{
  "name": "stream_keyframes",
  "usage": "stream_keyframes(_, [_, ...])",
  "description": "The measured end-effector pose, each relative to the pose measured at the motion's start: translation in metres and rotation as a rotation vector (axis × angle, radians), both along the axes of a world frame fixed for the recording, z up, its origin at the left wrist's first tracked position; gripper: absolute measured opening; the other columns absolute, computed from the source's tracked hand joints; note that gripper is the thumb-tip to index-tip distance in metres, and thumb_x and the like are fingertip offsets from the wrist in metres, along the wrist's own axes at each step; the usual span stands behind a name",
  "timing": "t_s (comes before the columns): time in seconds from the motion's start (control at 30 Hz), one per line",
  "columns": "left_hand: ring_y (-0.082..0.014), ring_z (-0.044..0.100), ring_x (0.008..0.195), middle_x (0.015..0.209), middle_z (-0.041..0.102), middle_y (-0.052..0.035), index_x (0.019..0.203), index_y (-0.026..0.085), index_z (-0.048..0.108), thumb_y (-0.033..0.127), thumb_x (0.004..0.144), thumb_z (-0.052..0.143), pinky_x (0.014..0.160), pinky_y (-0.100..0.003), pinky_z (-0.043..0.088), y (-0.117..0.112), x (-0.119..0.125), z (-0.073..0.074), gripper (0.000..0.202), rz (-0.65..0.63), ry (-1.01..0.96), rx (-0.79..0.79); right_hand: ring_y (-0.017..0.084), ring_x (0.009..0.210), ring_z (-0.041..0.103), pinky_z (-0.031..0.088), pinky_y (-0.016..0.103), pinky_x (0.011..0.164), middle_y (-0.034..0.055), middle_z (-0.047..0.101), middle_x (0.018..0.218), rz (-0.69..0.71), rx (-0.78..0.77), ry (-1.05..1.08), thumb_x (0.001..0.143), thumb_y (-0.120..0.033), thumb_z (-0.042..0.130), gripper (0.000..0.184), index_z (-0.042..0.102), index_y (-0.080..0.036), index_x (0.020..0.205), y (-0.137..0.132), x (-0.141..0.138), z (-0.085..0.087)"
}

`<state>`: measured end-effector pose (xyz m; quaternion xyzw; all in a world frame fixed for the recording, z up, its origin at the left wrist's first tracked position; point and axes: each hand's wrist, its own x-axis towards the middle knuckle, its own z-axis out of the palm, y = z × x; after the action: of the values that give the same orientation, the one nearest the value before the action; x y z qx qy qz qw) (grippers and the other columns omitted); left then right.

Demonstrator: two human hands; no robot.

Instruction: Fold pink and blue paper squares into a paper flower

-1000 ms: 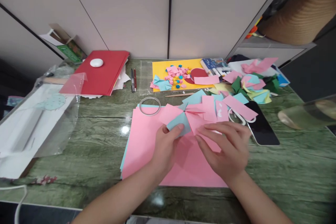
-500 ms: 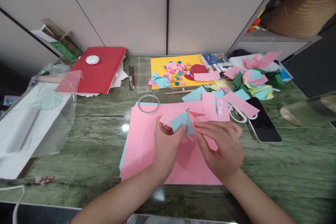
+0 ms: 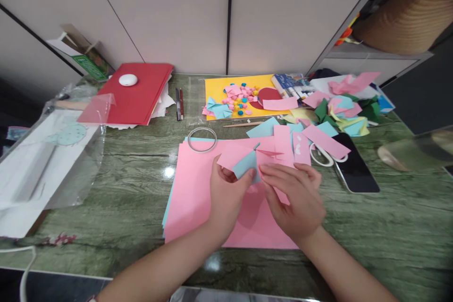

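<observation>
Green marbled table (image 3: 389, 226) carries pink sheets (image 3: 193, 188); left hand (image 3: 226, 198) pinches a folded pink-and-blue paper piece (image 3: 244, 164), right hand (image 3: 295, 198) grips its other side.

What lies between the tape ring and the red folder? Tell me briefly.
Head view: mostly bare green table lies between the tape ring and the red folder. White sheets poke out beside the folder; two pens sit farther back.

I see a green wood-grain desk (image 3: 389, 226), large pink sheet (image 3: 191, 188), pale blue folded paper (image 3: 244, 166) against pink paper (image 3: 231, 155), red folder (image 3: 138, 94), yellow card (image 3: 215, 87) dotted pink and blue, black phone (image 3: 356, 172)
</observation>
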<state>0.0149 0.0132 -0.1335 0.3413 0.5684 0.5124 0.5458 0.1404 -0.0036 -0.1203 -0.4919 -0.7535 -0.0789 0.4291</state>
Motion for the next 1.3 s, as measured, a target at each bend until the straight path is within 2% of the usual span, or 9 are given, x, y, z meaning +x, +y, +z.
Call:
stream_keyframes(0.17, [-0.0123,0.057,0.067,0.072,0.057,0.0032,0.081,0.021,0.047,0.021,0.063,0.072,0.06,-0.023,0.046,0.001,0.0,0.002,0.031,0.002,-0.056,0.012,0.018,0.082,0.068,0.036,0.04,0.088,0.0018,0.073,0.088,0.039,0.075,-0.121,0.074,-0.009,0.063,0.018,0.059,-0.02,0.088,0.0,0.004,-0.002])
stream_keyframes(0.3, [-0.0126,0.058,0.069,0.072,0.058,0.0033,0.082,0.02,0.048,0.02,0.063,0.072,0.061,-0.023,0.048,0.001,-0.001,0.005,0.03,-0.015,-0.117,0.011,0.017,0.089,0.067,0.036,0.039,0.09,0.0023,0.072,0.095,0.078,0.078,-0.199,0.076,-0.009,0.061,0.02,0.059,-0.02,0.092,0.002,0.006,-0.001])
stream_keyframes(0.57, [-0.0153,0.061,0.076,0.085,0.064,-0.0018,0.087,0.019,0.049,0.02,0.065,0.07,0.062,-0.024,0.049,0.002,-0.001,0.004,0.03,-0.045,-0.088,0.035,0.017,0.088,0.066,0.041,0.037,0.087,0.0033,0.072,0.091,0.065,-0.02,-0.042,0.078,-0.009,0.057,0.016,0.057,-0.021,0.088,0.003,0.002,-0.003])
stream_keyframes(0.77, [-0.0143,0.062,0.073,0.077,0.063,0.0008,0.085,0.018,0.049,0.019,0.065,0.071,0.063,-0.024,0.049,0.003,-0.001,0.009,0.03,-0.022,-0.103,0.041,0.018,0.089,0.066,0.039,0.04,0.09,0.0028,0.072,0.092,0.09,-0.001,-0.024,0.078,-0.009,0.057,0.018,0.057,-0.022,0.09,0.003,0.003,-0.005])
stream_keyframes(0.83, [-0.014,0.061,0.073,0.078,0.062,0.0008,0.086,0.018,0.049,0.019,0.067,0.07,0.063,-0.024,0.048,0.002,-0.001,0.01,0.029,-0.021,-0.113,0.043,0.019,0.09,0.065,0.04,0.041,0.089,0.0032,0.071,0.092,0.11,-0.037,0.061,0.078,-0.008,0.057,0.019,0.057,-0.022,0.09,0.003,0.003,-0.006])
stream_keyframes(1.0, [-0.018,0.061,0.086,0.09,0.064,-0.0042,0.089,0.018,0.048,0.015,0.071,0.065,0.07,-0.028,0.049,0.002,-0.001,0.009,0.024,-0.066,-0.171,0.069,0.02,0.091,0.063,0.049,0.039,0.081,0.0043,0.068,0.092,0.119,-0.272,0.556,0.081,-0.013,0.054,0.014,0.059,-0.023,0.089,0.001,0.0,-0.009])
stream_keyframes(1.07, [-0.0194,0.062,0.087,0.091,0.064,-0.005,0.089,0.018,0.048,0.016,0.072,0.064,0.07,-0.03,0.048,0.002,-0.001,0.007,0.024,-0.081,-0.175,0.069,0.019,0.09,0.063,0.051,0.037,0.079,0.0041,0.067,0.091,0.101,-0.343,0.672,0.082,-0.015,0.054,0.012,0.06,-0.023,0.088,0.0,-0.002,-0.01])
stream_keyframes(1.3, [-0.0181,0.061,0.083,0.093,0.063,-0.0035,0.084,0.018,0.046,0.023,0.069,0.068,0.069,-0.029,0.046,-0.001,0.0,0.0,0.026,-0.058,-0.227,0.019,0.021,0.092,0.063,0.05,0.041,0.083,0.0043,0.068,0.092,0.084,-0.331,0.646,0.081,-0.014,0.056,0.013,0.061,-0.023,0.089,0.0,-0.004,-0.012])
